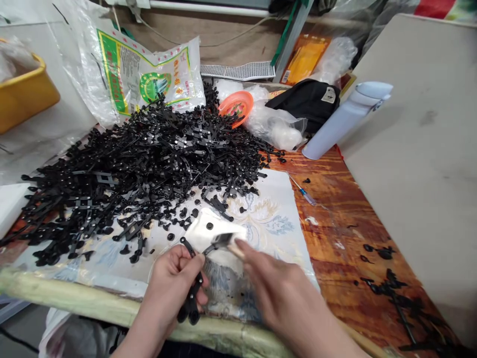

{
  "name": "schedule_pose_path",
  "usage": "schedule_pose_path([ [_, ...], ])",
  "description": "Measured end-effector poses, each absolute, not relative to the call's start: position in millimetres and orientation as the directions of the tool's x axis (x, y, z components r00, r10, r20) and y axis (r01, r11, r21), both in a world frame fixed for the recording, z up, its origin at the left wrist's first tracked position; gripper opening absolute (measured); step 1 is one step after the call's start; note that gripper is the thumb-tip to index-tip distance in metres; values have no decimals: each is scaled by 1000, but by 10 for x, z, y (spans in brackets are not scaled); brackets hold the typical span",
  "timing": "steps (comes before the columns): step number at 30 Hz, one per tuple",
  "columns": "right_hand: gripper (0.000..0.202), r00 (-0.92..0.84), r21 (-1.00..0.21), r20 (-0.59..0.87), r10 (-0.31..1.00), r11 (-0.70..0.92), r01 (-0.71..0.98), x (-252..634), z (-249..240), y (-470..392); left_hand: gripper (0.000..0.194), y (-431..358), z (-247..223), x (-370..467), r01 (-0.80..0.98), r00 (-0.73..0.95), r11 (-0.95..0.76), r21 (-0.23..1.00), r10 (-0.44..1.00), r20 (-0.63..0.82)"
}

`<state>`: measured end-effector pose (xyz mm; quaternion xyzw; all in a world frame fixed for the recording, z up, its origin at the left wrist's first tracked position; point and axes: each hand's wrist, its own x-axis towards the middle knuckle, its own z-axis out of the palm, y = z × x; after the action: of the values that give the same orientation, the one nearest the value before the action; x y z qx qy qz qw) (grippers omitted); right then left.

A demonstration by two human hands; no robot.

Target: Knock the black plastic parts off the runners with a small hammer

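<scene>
parts [193,293] of black plastic are gripped in the left hand [179,278], bottom centre of the frame. the right hand [278,286] grips a blurred tool [228,241]. a black heap [167,149] fills the upper left.

Black linked parts [194,293] are held in the fingers of the left hand [179,278]. A motion-blurred tool [223,240] is gripped by the right hand's [278,281] fingers. Just beyond the fingers, a white piece [197,229] is topped by a black disc [209,225]; farther off, a black heap [164,154] is piled, and a screwdriver [306,195] is laid on the surface [324,223].
</scene>
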<state>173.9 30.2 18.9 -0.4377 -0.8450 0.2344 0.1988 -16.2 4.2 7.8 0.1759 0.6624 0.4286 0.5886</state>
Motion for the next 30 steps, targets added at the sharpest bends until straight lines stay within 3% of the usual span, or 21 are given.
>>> schedule_pose_path([
  [3, 43, -571, -493, -4, 821, 495, 716, 1699, 160, 333, 36, 50, 59, -185, -237, -241, 573, 785, 748, -618],
  [6, 41, -507, -619, 1, 862, 399, 677, 1751, 216, 423, 39, 73, 20, -248, -188, -209, 598, 779, 751, -626],
  [9, 40, -325, -690, 63, 944, 276, 669, 1912, 259, 521, 38, 124, 4, -349, -83, -148, 600, 796, 783, -605],
  [17, 39, -228, -592, -60, 972, 149, 792, 2236, 119, 514, 32, 329, 78, -555, 185, -76, 599, 779, 799, -597],
  [21, 34, -373, -697, 64, 926, 309, 647, 2062, 226, 381, 32, 378, 90, -551, 301, -73, 604, 738, 786, -614],
  [24, 37, -485, -681, 201, 851, 477, 555, 1884, 247, 320, 31, 394, 105, -538, 381, -85, 586, 715, 792, -604],
  [28, 39, -598, -533, 49, 800, 527, 661, 1789, 183, 353, 31, 415, 138, -530, 458, -117, 553, 696, 814, -570],
  [30, 39, -581, -533, 14, 814, 497, 684, 1787, 174, 379, 30, 424, 144, -540, 453, -125, 550, 702, 819, -561],
])
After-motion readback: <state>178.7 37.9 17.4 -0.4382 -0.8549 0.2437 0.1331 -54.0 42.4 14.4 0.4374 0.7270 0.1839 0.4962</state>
